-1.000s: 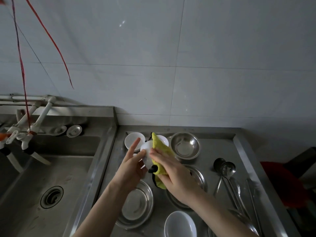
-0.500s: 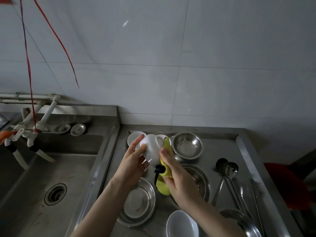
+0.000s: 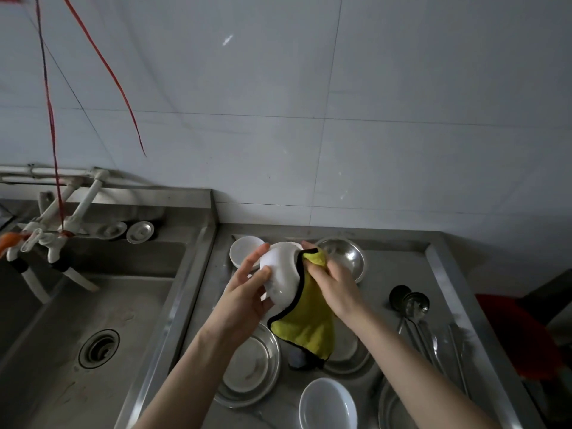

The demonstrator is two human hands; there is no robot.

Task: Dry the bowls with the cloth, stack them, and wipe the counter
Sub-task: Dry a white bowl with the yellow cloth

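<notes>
White bowl [image 3: 282,274] gripped by fingers of left hand [image 3: 243,308], right hand [image 3: 340,289] pinching yellow cloth [image 3: 309,326] against it

One wide-angle view, worn on the person's head, looks forward and steeply down across the steel desk [image 3: 399,261] toward the tiled wall [image 3: 371,119], which fills the upper half. It sits close above the work: the left forearm [image 3: 185,366] and right forearm [image 3: 418,360] enter from the bottom edge and converge just below centre. The sink [image 3: 93,305] occupies the lower left, the desk the lower right. Straight edges bow near the borders.
</notes>
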